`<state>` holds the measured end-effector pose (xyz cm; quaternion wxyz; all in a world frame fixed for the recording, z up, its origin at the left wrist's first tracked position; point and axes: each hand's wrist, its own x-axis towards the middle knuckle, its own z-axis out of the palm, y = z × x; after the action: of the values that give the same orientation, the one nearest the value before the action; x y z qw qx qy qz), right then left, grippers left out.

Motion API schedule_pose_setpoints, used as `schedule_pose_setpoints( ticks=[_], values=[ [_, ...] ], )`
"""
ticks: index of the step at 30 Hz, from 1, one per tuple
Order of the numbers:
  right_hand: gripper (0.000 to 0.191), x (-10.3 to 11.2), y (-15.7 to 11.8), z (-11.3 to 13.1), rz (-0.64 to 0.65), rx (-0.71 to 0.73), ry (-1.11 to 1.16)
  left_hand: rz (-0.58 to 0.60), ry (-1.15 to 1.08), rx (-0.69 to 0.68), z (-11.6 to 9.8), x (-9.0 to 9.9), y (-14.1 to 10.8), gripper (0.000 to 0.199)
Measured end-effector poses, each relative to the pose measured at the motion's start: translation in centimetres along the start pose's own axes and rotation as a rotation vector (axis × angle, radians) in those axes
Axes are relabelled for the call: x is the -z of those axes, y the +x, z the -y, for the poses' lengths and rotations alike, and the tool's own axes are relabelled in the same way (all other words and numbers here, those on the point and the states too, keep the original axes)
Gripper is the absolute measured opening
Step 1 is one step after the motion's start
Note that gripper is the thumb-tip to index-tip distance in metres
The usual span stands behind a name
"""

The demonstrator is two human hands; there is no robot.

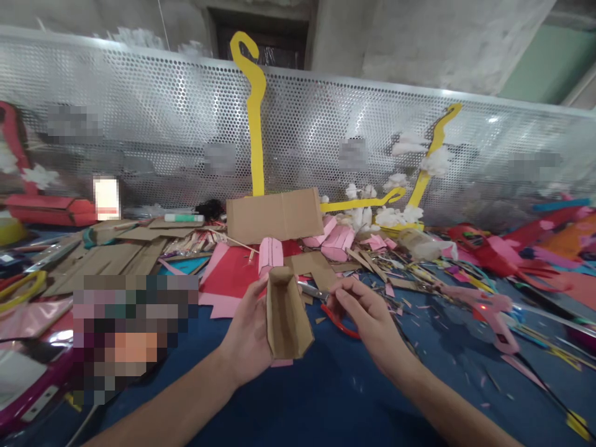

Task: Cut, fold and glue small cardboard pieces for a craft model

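Note:
My left hand [246, 335] is wrapped round the side of a small open cardboard box [285, 313], long and narrow with angled corners, its hollow facing me. To the right, my right hand [365, 313] has its fingers curled and the thumb and fingertips pressed together; whatever lies between them is hidden. Scissors with a red handle [341, 321] show just behind and below those fingertips, partly covered by the hand; I cannot tell whether they touch. A pink folded paper piece [270, 253] stands just beyond the box.
A cardboard block with a tall yellow hook [257, 136] stands against the perforated metal panel [177, 124]. A pink glue gun [493, 313] with a red light lies right. Cardboard sheets [109, 267] are stacked left. Scraps litter the blue table [326, 397].

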<state>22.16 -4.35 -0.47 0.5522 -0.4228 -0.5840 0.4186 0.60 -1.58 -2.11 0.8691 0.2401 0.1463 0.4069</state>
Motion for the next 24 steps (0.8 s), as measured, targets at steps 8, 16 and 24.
schedule_pose_setpoints(
  ticks=[8, 16, 24],
  values=[
    [0.021, 0.0, 0.0, -0.5, 0.052, -0.011, -0.023, -0.004, -0.103, 0.057, 0.4, -0.4, 0.1, 0.040],
    [0.026, -0.6, 0.2, 0.0, 0.033, 0.063, -0.122, -0.113, -0.073, 0.190, 1.5, -1.8, 0.0, 0.035],
    [0.023, -0.5, 0.4, -0.4, 0.037, 0.056, -0.255, -0.144, -0.018, 0.262, 2.8, -1.9, 0.4, 0.030]
  ],
)
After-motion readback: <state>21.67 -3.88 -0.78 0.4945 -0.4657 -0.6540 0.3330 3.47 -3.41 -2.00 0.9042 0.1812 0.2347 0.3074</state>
